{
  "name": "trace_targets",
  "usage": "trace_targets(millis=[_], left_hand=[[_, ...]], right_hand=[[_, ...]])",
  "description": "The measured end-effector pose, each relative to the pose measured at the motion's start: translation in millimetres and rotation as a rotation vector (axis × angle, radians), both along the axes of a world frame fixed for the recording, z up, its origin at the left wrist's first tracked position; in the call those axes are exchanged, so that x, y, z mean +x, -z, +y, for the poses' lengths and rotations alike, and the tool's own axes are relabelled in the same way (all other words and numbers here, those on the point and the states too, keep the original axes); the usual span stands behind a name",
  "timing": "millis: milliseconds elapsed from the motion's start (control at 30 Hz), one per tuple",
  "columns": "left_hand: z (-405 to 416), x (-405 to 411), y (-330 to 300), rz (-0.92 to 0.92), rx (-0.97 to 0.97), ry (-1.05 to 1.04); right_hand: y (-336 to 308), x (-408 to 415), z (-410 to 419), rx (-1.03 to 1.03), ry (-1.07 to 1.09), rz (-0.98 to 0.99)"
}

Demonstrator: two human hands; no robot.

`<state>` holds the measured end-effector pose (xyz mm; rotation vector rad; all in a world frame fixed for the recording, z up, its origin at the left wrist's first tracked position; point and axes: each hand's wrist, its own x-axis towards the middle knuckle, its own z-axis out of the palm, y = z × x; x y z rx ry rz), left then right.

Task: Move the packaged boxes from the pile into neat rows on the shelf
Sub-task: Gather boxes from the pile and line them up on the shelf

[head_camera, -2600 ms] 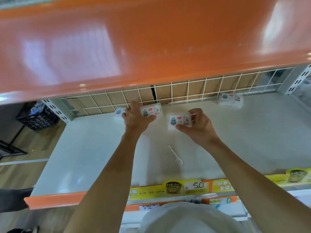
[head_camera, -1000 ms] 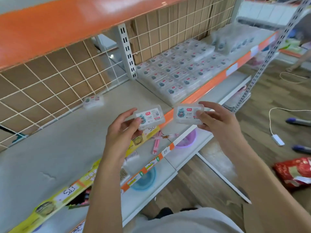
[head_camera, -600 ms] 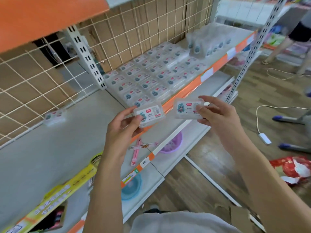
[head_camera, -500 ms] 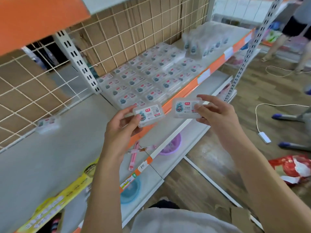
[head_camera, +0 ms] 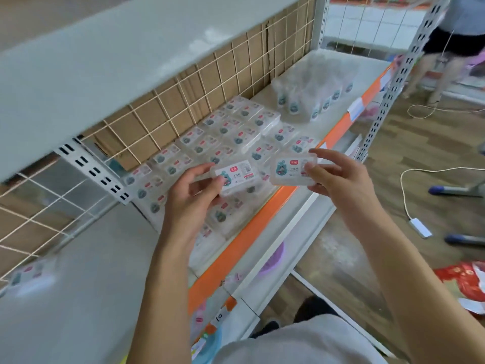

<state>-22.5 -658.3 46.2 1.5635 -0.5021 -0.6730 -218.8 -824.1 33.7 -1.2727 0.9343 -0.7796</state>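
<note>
L hand (head_camera: 189, 195) is pinching a small clear packaged box (head_camera: 237, 177) betw thumb and fingers, label up, holding it in the air above the rows of boxes (head_camera: 223, 137) already lying flat on the shelf (head_camera: 312, 74). R hand (head_camera: 341, 179) is gripping a second box (head_camera: 291, 170) by its right end, fingers curled round it, also held up, just beside the first box w/ a small gap, over the shelf's orange front edge (head_camera: 249, 232). Further back on the same shelf a pile of bagged boxes (head_camera: 312, 93) is sitting, near the wire grid back panel (head_camera: 183, 101). One lone box (head_camera: 31, 277) is lying on the nearer shelf section at far left, blurred. A white cable (head_camera: 409, 206) is lying on the wood floor at right.
</note>
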Motion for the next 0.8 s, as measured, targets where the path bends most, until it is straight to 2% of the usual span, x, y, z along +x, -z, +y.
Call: trace_targets(millis=[367,667,800], left_hand=[[-73.7,9.4,8.4,-0.114,0.129,-0.105],[-133.8,-21.8,15.4,-0.167,0.215,-0.341],[-152.9,-34.3,18.4,-0.197,0.317,-0.432]], right_hand=[[12.7,34.7,-101.4,0.021,-0.13,0.051],[14.2,58.6,-193.9,-0.138,-0.427,0.169],[10.5,64.3,-217.8,-0.226,-0.542,0.214]])
